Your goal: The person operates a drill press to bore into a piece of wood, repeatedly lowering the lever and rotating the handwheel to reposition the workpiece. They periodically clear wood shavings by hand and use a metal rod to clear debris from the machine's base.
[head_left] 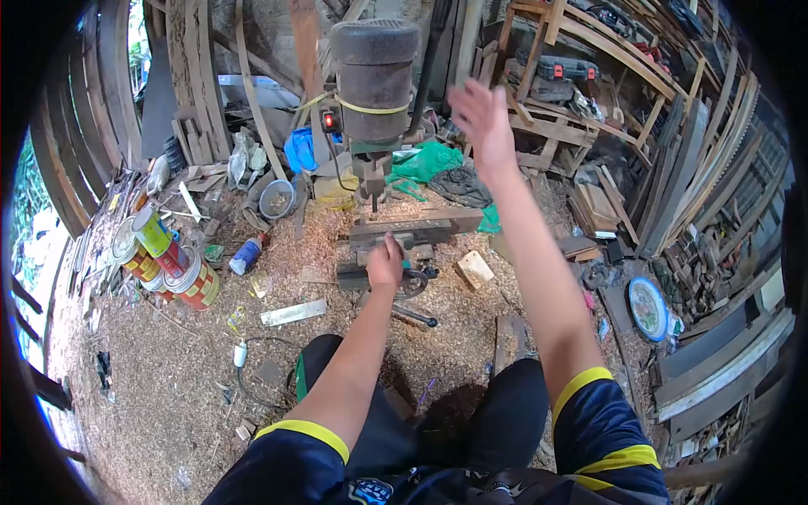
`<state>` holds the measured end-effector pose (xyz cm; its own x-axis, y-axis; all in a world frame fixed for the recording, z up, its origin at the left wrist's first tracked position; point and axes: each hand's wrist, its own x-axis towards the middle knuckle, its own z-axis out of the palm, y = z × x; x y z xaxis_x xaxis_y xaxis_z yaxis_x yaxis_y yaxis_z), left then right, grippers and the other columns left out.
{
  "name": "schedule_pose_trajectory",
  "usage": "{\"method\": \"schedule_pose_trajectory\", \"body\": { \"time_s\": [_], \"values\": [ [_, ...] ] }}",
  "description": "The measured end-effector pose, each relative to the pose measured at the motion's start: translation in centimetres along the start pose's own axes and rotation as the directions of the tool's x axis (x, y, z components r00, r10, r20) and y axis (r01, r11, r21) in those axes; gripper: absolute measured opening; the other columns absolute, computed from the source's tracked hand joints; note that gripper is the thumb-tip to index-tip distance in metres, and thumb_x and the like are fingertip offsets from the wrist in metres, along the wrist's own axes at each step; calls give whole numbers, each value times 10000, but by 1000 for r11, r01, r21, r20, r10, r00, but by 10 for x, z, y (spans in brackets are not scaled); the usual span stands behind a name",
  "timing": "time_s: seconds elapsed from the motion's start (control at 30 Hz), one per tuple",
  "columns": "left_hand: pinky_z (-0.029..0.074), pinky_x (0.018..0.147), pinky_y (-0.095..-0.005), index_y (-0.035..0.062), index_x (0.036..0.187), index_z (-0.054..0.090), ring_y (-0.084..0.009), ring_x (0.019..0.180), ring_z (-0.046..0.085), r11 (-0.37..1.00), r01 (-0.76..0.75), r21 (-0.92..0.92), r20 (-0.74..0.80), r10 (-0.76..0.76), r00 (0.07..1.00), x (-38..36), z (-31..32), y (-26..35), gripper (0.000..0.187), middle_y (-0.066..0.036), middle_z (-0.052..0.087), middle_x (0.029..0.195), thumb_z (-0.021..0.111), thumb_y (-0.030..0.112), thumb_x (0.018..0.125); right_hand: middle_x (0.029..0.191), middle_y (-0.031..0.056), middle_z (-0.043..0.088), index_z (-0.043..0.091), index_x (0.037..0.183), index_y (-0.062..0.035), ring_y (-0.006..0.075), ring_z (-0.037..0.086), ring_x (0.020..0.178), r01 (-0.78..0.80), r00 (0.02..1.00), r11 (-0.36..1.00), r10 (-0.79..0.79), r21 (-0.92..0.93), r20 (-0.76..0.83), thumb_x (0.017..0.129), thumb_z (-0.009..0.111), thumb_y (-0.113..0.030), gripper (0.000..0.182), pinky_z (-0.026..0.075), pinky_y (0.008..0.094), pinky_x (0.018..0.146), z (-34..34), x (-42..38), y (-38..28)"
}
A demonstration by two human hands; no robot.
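Observation:
In front of me stands a drill press with a dark, rusty motor housing (374,80) and a drill bit (374,203) pointing down. Under the bit, a long dark wooden beam (446,224) lies across the machine's table. My left hand (385,264) is closed at the near side of the beam, next to a round handwheel (412,284); what its fingers grip is hidden. Raised to the right of the motor, my right hand (484,122) holds nothing, its fingers apart and slightly blurred. A red-lit switch (329,121) sits on the motor's left side.
Wood shavings (185,379) cover the floor. A short wooden block (475,269) lies right of the machine, and a pale board (294,313) lies left. Paint cans (192,282), a bucket (278,199) and a spray can (247,255) stand or lie leftward. Stacked timber (682,177) lines the right.

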<state>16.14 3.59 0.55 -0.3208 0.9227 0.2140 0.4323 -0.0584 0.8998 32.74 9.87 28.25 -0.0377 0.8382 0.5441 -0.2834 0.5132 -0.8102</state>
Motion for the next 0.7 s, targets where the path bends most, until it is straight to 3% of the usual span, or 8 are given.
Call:
{"method": "schedule_pose_trajectory", "body": {
  "time_s": [0.1, 0.2, 0.27, 0.3, 0.37, 0.47, 0.63, 0.7],
  "values": [
    [505, 761, -519, 27, 655, 671, -423, 734, 658, 1000, 16, 19, 14, -16, 1000, 2, 1, -1, 733, -196, 665, 697, 276, 452, 1103, 1055, 118, 723, 649, 1225, -28, 205, 675, 977, -81, 965, 997, 76, -10, -252, 1107, 380, -495, 552, 514, 367, 894, -43, -75, 93],
    [500, 769, -517, 22, 644, 646, -426, 739, 650, 1000, 5, 12, 25, -6, 1000, -1, -4, 8, 710, -195, 656, 704, 280, 423, 1102, 787, 80, 599, 629, 978, -36, 188, 570, 746, -371, 914, 825, 243, -427, -324, 1105, 419, -351, 400, 483, 362, 731, -73, -195, 190],
    [493, 751, -476, -1, 657, 624, -399, 709, 629, 999, -14, 42, 9, 14, 1000, -2, -1, 6, 696, -189, 626, 670, 300, 422, 1106, 1065, 226, 718, 660, 1115, -8, 404, 679, 1007, -348, 913, 557, 383, -754, -139, 1094, 428, -354, 417, 509, 473, 883, -97, -275, 270],
    [493, 751, -476, -1, 657, 624, -399, 709, 629, 999, -9, 50, 1, 9, 1000, -2, 0, 4, 696, -189, 626, 670, 300, 422, 1106, 1240, 268, 675, 643, 1240, 16, 460, 618, 1181, -447, 721, 390, 689, -805, -67, 1100, 375, -428, 537, 455, 509, 1041, -96, -295, 279],
    [497, 748, -479, 2, 647, 627, -402, 699, 632, 995, -58, 82, -13, 59, 998, -1, 2, 0, 692, -195, 626, 663, 307, 414, 1102, 1282, 266, 654, 611, 1303, 35, 478, 604, 1186, -111, 541, 192, 835, -975, 103, 1090, 314, -525, 669, 383, 546, 1133, -80, -319, 266],
    [498, 735, -479, 3, 637, 627, -401, 684, 634, 995, -42, 90, -24, 44, 999, 1, 7, -5, 698, -197, 624, 654, 310, 417, 1100, 1320, 251, 642, 607, 1328, 10, 477, 590, 1212, 52, 614, 165, 773, -985, 162, 1082, 250, -575, 728, 337, 565, 1167, -77, -334, 287],
    [500, 709, -481, 0, 637, 628, -401, 652, 631, 989, -80, 126, -69, 89, 994, -1, 8, -4, 692, -196, 613, 628, 316, 407, 1101, 1360, 245, 626, 604, 1341, -1, 450, 584, 1262, -219, 467, 190, 882, -957, 68, 1052, 299, -640, 764, 441, 525, 1091, -84, -329, 299],
    [501, 701, -479, -1, 638, 628, -399, 645, 631, 987, -86, 133, -73, 96, 993, -1, 9, -4, 685, -195, 610, 621, 323, 399, 1102, 1360, 208, 643, 635, 1333, -46, 378, 608, 1262, -267, 300, 142, 952, -953, 57, 1062, 308, -622, 716, 453, 503, 1084, -82, -320, 290]
  ]
}}
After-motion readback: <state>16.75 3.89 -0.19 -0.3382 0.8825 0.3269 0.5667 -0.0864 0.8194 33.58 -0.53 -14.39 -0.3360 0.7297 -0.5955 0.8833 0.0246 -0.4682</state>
